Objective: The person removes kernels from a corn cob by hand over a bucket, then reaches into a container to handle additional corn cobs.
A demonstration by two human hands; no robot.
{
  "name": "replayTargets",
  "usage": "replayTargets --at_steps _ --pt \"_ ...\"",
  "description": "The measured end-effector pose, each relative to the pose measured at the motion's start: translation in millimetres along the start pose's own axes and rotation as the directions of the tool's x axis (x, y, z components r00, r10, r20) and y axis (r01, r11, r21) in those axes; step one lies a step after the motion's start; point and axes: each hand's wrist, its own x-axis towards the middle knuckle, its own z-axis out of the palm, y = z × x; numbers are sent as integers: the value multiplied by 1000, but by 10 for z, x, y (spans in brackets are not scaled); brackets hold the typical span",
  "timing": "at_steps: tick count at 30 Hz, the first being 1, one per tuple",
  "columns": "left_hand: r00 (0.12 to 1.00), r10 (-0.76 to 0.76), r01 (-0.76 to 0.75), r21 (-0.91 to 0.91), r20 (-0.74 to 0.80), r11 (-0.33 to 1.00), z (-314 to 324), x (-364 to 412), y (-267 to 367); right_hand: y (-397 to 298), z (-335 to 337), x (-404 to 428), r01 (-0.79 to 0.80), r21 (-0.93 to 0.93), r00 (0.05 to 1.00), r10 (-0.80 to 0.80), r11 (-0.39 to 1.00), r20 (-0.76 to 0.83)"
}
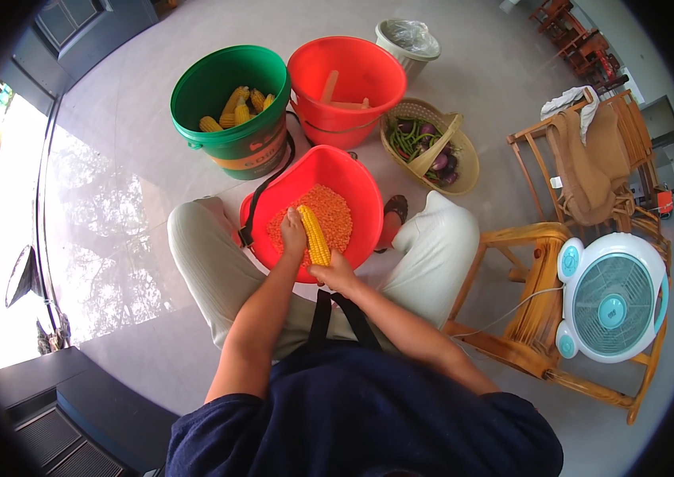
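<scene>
A yellow ear of corn (pixel 315 236) is between my hands, above a red plastic basin (pixel 366 197) that holds loose orange kernels (pixel 331 208). My left hand (pixel 293 231) rests against the ear's left side near its far end. The near end sits in the grip of my right hand (pixel 334 272). A green bucket (pixel 229 134) beyond the basin holds several ears of corn (pixel 241 112). Beside it a red bucket (pixel 346 71) has a few pale orange pieces in it, probably bare cobs. The fingers of both hands are partly hidden.
A woven basket (pixel 469 161) of green peppers and purple vegetables stands right of the red bucket, with a lined waste bin (pixel 420 65) behind it. At the right, a white and turquoise fan (pixel 614 298) is on a wooden chair (pixel 536 304), its cord hanging towards my side. A black strap crosses the basin's left rim.
</scene>
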Motion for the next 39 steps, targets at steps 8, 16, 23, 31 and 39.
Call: replayTargets --at_steps 8,16,23,31,39 --pt "936 -349 348 -243 41 905 37 -9 164 -12 38 -48 66 -552 949 -224 831 -222" --pt "994 90 -64 325 -67 944 -55 106 -80 82 -94 62 61 -198 998 -63 978 -4" --pt "955 -295 290 -165 -6 942 55 5 119 89 -34 -10 87 -598 916 -299 797 -266" --pt "1000 -18 16 98 24 995 -38 89 -17 69 -77 0 71 -522 958 -204 850 -202" --pt "991 87 -104 165 103 981 2 15 56 -42 -147 -8 118 -308 979 -162 944 -123"
